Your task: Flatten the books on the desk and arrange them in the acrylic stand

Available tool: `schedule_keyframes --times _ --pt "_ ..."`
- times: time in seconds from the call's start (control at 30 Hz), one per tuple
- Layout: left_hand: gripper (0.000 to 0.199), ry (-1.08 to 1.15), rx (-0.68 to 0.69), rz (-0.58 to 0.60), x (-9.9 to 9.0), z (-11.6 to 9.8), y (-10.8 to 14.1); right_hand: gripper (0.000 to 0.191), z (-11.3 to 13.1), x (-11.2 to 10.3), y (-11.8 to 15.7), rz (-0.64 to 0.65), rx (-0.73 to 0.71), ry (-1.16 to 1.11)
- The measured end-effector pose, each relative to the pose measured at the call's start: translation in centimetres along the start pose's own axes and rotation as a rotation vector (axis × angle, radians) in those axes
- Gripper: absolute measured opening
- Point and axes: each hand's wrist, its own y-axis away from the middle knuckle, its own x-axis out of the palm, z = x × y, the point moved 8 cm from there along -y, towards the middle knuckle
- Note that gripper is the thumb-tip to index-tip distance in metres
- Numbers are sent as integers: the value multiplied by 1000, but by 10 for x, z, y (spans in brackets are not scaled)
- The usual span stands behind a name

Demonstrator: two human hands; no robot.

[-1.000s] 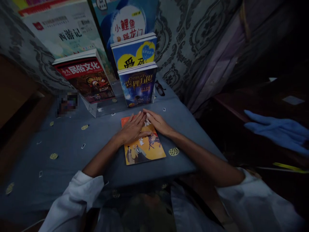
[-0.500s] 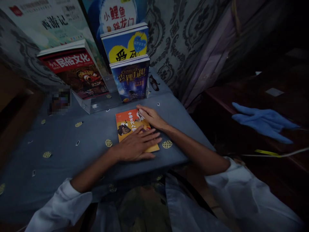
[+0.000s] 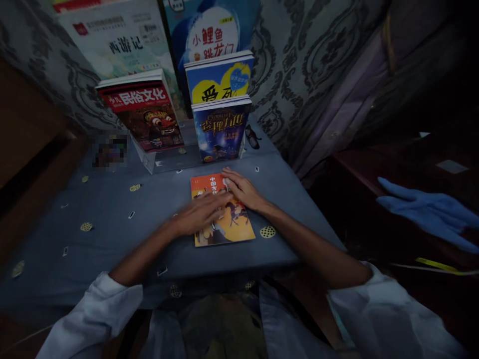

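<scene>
An orange and yellow book (image 3: pixel 239 227) with Chinese characters and drawn figures lies closed on the blue tablecloth (image 3: pixel 119 249). Across its middle and left side reaches my left hand (image 3: pixel 204 212), flat with fingers stretched out and slightly smeared by motion; whether it touches the cover I cannot tell. My right hand (image 3: pixel 245 189) rests at the book's upper right edge, fingers extended over the corner. Neither hand grips anything. Part of the cover, including some of the title, is hidden under the hands.
Behind the book, a clear stand (image 3: pixel 151 162) holds a red magazine (image 3: pixel 149 114), a dark blue book (image 3: pixel 222 129) and several others. Dark glasses (image 3: pixel 253 137) lie beside it. At right, a blue glove (image 3: pixel 430 207) is on a dark red surface (image 3: pixel 359 174). A patterned curtain (image 3: pixel 288 75) hangs behind.
My left hand has moved up and left over the cover, uncovering its lower part. My right hand stays at the upper right edge. The whole view has shifted, with things appearing further right.
</scene>
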Motion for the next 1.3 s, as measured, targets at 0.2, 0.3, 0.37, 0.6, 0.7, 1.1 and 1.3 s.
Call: schedule_keyframes --times 0.2,0.3,0.37,0.6,0.7,1.1,1.3 --pt "57 -143 -232 -179 -37 82 5 53 22 14 -4 126 -21 324" --pt "56 -131 -219 -224 -43 94 6 54 52 43 -7 241 -76 410" --pt "56 -100 -190 -247 -44 98 5 56 77 66 -2 291 -105 437" --pt "50 -88 -166 -252 -42 109 6 58 136 92 59 273 -292 493" --pt "48 -83 -169 -221 -39 106 5 53 127 76 81 217 -291 520" --pt "45 -109 -193 -248 -40 105 6 65 61 19 67 208 -114 301" --pt "41 -148 -185 -313 -48 98 4 67 14 14 21 122 2 170"
